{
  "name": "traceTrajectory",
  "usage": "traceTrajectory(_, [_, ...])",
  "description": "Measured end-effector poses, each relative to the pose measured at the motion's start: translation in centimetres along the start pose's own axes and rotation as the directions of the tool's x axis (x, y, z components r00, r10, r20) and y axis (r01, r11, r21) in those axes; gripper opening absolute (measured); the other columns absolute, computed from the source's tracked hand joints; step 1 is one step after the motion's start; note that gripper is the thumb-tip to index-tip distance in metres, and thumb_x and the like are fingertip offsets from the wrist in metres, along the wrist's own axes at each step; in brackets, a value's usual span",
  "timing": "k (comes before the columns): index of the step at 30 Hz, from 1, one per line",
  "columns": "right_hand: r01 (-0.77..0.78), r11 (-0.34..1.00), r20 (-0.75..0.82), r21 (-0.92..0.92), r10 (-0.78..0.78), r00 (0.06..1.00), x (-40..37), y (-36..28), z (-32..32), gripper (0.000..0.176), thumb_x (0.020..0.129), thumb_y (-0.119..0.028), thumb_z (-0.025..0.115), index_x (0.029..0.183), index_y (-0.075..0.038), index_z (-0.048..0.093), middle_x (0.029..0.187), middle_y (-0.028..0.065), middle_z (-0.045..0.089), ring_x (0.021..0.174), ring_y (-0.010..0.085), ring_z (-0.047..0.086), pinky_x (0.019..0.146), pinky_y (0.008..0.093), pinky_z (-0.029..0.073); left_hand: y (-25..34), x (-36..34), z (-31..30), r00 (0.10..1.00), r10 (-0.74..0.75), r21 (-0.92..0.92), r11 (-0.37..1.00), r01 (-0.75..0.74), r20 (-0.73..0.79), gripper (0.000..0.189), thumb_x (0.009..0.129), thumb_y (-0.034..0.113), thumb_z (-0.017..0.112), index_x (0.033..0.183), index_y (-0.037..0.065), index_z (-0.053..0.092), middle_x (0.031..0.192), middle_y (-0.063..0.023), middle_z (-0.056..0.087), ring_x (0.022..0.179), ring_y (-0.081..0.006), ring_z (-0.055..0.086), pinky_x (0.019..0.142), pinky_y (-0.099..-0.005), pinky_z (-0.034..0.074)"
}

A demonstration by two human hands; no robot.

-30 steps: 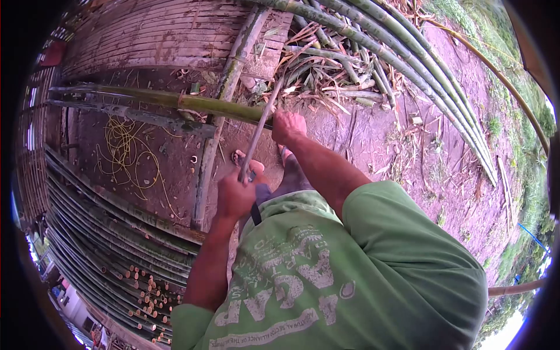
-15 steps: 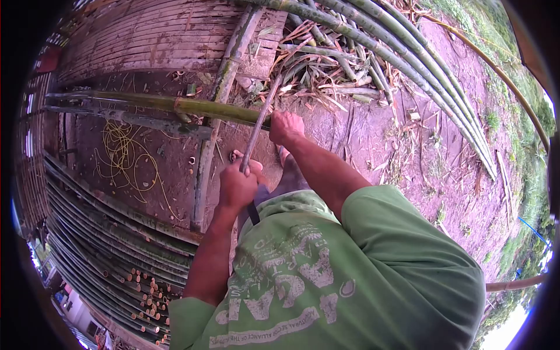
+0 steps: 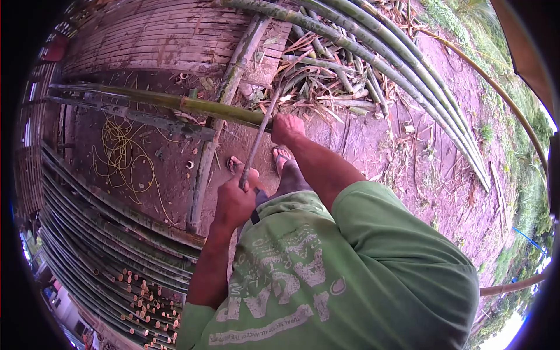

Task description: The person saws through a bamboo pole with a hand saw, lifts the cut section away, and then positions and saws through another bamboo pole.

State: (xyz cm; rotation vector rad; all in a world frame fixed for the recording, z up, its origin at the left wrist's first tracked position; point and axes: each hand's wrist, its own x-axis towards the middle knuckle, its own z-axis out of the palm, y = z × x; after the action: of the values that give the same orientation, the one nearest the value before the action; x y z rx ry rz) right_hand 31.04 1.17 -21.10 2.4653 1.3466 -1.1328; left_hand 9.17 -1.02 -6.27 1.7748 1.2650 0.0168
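Note:
My left hand (image 3: 236,201) is closed around the near end of a long, narrow, dark machete (image 3: 260,137). The machete slants away from me and lies across a green bamboo pole (image 3: 224,111) close to its right end. Just right of that crossing, my right hand (image 3: 288,129) is wrapped over the pole's end. The pole runs left, resting over an upright-looking bamboo post (image 3: 204,166). Whether the machete's edge has entered the bamboo cannot be made out.
Long bamboo poles (image 3: 402,67) arch at the upper right, above a heap of bamboo scraps (image 3: 326,81). A slatted bamboo platform (image 3: 146,44) fills the upper left. Tangled yellow cord (image 3: 125,154) lies on the ground. Stacked poles (image 3: 111,233) stand at lower left.
My left hand and the machete's near end have drawn slightly back toward my body. My right hand stays on the pole's end. The view has shifted slightly, showing more of my feet.

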Motion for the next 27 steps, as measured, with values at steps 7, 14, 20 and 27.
traceTrajectory(7, [0.032, 0.998, -0.091, 0.058, -0.027, 0.995, -1.3, -0.1, 0.8, 0.025, 0.076, -0.012, 0.063, 0.099, -0.003, 0.066, 0.097, 0.0183, 0.069, 0.092, 0.0319, 0.068, 0.078, 0.0398, 0.055, 2.1, -4.8, -4.9, 0.987, -0.143, 0.114, 0.984, 0.135, 0.068, 0.016, 0.077, 0.005, 0.054, 0.088, -0.004, 0.060, 0.068, -0.0251, 0.058, 0.065, -0.0388, 0.062, 0.061, -0.0450, 0.048])
traceTrajectory(14, [0.026, 0.998, -0.062, 0.055, -0.023, 0.998, 0.3, 0.8, 0.5, 0.023, 0.075, -0.013, 0.062, 0.094, -0.004, 0.069, 0.096, 0.0174, 0.069, 0.092, 0.0303, 0.068, 0.079, 0.0383, 0.055, 1.4, 9.4, 3.4, 0.998, -0.055, 0.076, 0.996, 0.053, 0.033, 0.008, 0.074, 0.007, 0.060, 0.072, -0.001, 0.057, 0.060, -0.0120, 0.055, 0.057, -0.0213, 0.054, 0.053, -0.0386, 0.043])
traceTrajectory(20, [0.076, 0.996, 0.018, 0.038, -0.077, 0.997, -0.2, 0.6, 0.6, 0.027, 0.071, -0.013, 0.064, 0.096, -0.005, 0.070, 0.098, 0.0178, 0.069, 0.092, 0.0301, 0.068, 0.080, 0.0385, 0.055, -3.2, 7.3, 4.0, 0.998, 0.037, -0.025, 0.999, -0.039, -0.046, 0.012, 0.072, 0.009, 0.064, 0.071, -0.001, 0.056, 0.061, -0.0129, 0.059, 0.054, -0.0182, 0.055, 0.053, -0.0379, 0.047])
traceTrajectory(27, [-0.002, 1.000, 0.050, -0.001, 0.002, 0.999, -0.5, -0.1, -0.5, 0.027, 0.068, -0.012, 0.068, 0.095, -0.005, 0.070, 0.097, 0.0149, 0.069, 0.094, 0.0278, 0.068, 0.080, 0.0371, 0.056, -9.9, 6.0, 7.8, 0.965, 0.195, -0.119, 0.969, -0.217, -0.175, 0.016, 0.077, 0.013, 0.058, 0.072, -0.002, 0.054, 0.059, -0.0198, 0.053, 0.058, -0.0322, 0.057, 0.061, -0.0432, 0.048])
